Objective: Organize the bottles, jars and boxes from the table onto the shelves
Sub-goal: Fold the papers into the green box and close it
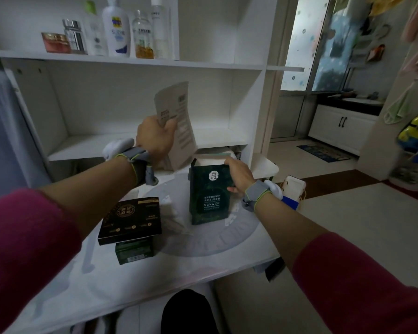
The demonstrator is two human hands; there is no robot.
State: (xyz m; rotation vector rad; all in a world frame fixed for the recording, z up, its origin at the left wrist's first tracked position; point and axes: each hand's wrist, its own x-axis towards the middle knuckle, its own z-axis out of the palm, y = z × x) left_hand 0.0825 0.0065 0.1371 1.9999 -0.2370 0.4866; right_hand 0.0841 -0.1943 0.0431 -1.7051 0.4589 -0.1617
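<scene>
Nearest me on the counter (pixel 155 280), a flat black box (pixel 130 219) lay on top of a small green box (pixel 134 253). Further in, a tall dark green box (pixel 209 196) stood upright. My right hand (pixel 239 175) gripped its top right corner, fingers curled over the top edge and thumb against the front face. My left hand (pixel 155 138), higher and further back, clutched a flat beige box (pixel 176 124) by its lower left part and held it tilted in the air before the lower shelf (pixel 87 145). On the upper shelf (pixel 203 64) stood a row: a pink jar (pixel 56 42), a silver-capped jar (pixel 74 36), a white bottle (pixel 116 30) with a blue label and a clear bottle (pixel 143 37) with yellow contents.
</scene>
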